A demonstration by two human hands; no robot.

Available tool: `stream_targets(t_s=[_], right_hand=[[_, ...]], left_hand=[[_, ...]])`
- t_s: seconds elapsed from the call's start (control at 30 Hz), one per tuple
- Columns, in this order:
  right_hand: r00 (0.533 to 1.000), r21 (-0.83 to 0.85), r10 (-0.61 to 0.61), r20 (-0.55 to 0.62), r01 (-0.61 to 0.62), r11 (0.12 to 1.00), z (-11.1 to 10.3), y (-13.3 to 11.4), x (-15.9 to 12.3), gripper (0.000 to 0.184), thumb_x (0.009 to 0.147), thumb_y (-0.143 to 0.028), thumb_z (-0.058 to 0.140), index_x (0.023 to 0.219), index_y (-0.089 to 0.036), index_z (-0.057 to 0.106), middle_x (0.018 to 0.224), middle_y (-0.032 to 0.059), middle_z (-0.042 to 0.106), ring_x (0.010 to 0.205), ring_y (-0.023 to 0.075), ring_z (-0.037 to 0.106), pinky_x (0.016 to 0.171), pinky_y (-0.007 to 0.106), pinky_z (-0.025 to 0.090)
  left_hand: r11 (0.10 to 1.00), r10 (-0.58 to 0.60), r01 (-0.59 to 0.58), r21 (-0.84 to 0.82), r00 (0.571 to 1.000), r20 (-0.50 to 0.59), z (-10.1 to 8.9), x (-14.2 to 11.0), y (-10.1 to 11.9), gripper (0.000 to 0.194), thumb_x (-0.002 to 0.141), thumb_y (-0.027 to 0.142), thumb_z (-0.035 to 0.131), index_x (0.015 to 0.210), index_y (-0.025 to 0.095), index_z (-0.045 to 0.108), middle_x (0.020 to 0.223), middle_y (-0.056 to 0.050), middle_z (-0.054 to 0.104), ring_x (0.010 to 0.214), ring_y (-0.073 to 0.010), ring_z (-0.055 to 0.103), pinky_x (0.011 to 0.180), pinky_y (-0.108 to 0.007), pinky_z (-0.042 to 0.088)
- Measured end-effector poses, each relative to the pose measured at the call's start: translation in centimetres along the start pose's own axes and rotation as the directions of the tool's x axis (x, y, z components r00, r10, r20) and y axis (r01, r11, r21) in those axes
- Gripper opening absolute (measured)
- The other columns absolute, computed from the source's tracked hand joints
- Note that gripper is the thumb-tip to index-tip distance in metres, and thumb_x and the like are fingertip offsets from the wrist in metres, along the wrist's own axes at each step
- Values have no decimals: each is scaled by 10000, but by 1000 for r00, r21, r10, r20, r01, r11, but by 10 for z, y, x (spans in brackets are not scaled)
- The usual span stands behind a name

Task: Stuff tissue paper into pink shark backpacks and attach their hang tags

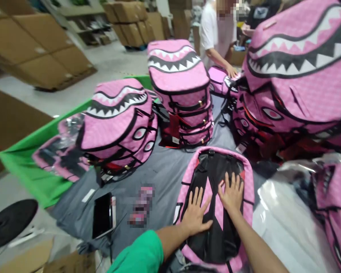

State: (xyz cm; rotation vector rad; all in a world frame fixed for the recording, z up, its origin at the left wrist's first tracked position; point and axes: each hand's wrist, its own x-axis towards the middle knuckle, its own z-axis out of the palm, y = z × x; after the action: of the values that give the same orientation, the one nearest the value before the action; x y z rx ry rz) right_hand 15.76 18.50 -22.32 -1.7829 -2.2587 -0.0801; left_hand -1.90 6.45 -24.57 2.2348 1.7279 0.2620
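Observation:
A pink backpack with a black back panel [216, 242] lies on the grey-covered table in front of me, its straps side up. My left hand [197, 214] rests flat on the left part of that panel with the fingers spread. Higher up on the right part, my right hand [231, 191] is pressed flat too, fingers apart. Neither hand grips anything. Pink cloth and black straps show between the two hands. The front of the backpack is hidden underneath.
Stacks of pink shark-mouth backpacks stand at the left [116, 117], centre [179, 76] and right [298, 76]. Clear plastic bags [287, 212] lie at the right. A tablet [102, 214] sits on the grey cloth [161, 167]. Across the table, a person [216, 38] touches another bag.

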Motion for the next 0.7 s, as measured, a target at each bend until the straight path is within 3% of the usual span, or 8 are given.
stream_targets(t_s=[0.2,0.3,0.37,0.43,0.5,0.53,0.6,0.7], right_hand=[[997,49,-27,-66,30,998,14,9,6,623,972,-452,365,1488,-121,476,1534,220,441,1462,416,318,1178,623,250],[998,170,-9,-58,19,985,-9,21,-6,562,995,-401,286,1422,-130,530,1491,205,494,1409,342,423,1140,541,357],[995,164,83,-55,-73,984,-33,37,-30,546,999,-380,293,1433,-123,504,1485,208,501,1355,316,486,1087,495,417],[971,47,235,32,-236,971,-58,49,-60,543,990,-399,367,1413,-94,515,1394,244,571,1257,353,555,1010,507,453],[916,-71,364,168,-357,931,-76,51,-87,475,973,-404,447,1268,-78,625,1177,255,682,1107,387,624,905,512,482],[887,-96,406,220,-395,914,-82,48,-97,414,963,-394,484,1163,-87,675,1068,240,715,1031,383,650,852,491,494],[862,-84,449,235,-442,893,-90,38,-105,272,941,-332,544,981,-124,715,926,192,740,918,335,681,773,421,501],[866,-20,479,146,-481,876,-105,28,-97,134,901,-217,591,827,-176,695,847,120,746,838,258,690,708,337,480]], left_hand=[[999,37,-37,-9,999,-33,11,5,-3,1038,805,697,609,1623,291,117,1684,-213,66,1530,-503,101,1161,-730,122],[998,4,-6,-61,999,-37,-10,3,2,943,820,646,642,1605,298,251,1683,-200,137,1531,-482,138,1161,-705,187],[988,-127,116,-98,985,-117,-30,-3,-1,775,877,503,626,1566,263,365,1667,-189,227,1528,-434,201,1170,-661,225],[901,-421,387,-199,890,-175,-49,-11,-13,689,903,407,580,1530,175,414,1610,-226,340,1489,-402,313,1168,-620,258],[716,-670,618,-324,739,-72,-64,-17,-28,670,897,449,555,1450,77,482,1448,-289,519,1358,-415,493,1097,-578,368],[677,-690,646,-353,724,2,-71,-19,-34,616,895,464,532,1355,54,559,1308,-290,623,1247,-413,591,1024,-536,443],[694,-626,610,-383,774,98,-80,-22,-39,456,898,441,456,1083,91,683,1032,-222,735,1041,-370,703,887,-431,522],[783,-498,498,-373,861,104,-86,-28,-38,399,856,418,353,755,172,651,808,-185,730,880,-373,726,791,-417,540]])
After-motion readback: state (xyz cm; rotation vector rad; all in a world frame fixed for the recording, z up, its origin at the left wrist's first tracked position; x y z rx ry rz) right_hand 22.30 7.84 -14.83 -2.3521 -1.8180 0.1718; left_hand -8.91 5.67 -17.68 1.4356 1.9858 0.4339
